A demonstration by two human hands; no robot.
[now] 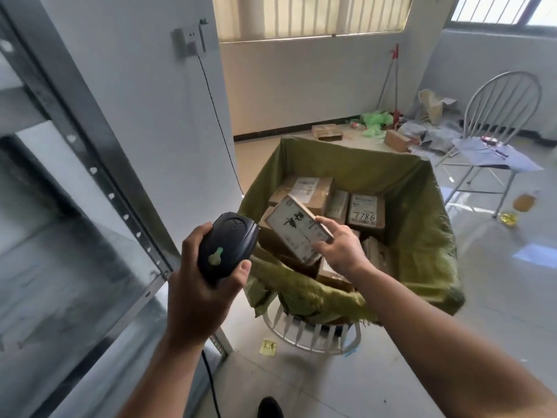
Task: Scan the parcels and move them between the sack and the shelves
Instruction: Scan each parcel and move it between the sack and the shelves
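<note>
Sack (422, 236) rests on white stool (313, 333) over glossy floor (497, 312).

Bright daylight comes through the windows (310, 16) at the top. The floor (524, 260) at the right shines. The shelf (60, 206) at the left is blurry, and edges bend.

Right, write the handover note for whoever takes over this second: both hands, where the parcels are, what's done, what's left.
The left hand grips the black scanner, its head turned toward the parcel. The right hand holds a small labelled parcel over the open green sack.
Several boxes lie in the sack, among them the box marked 7786. The metal shelves stand at the left.
Done: one parcel is in hand; whether it is scanned cannot be told.
Left: scan it, probably shelve it, then work through the boxes in the sack.
</note>
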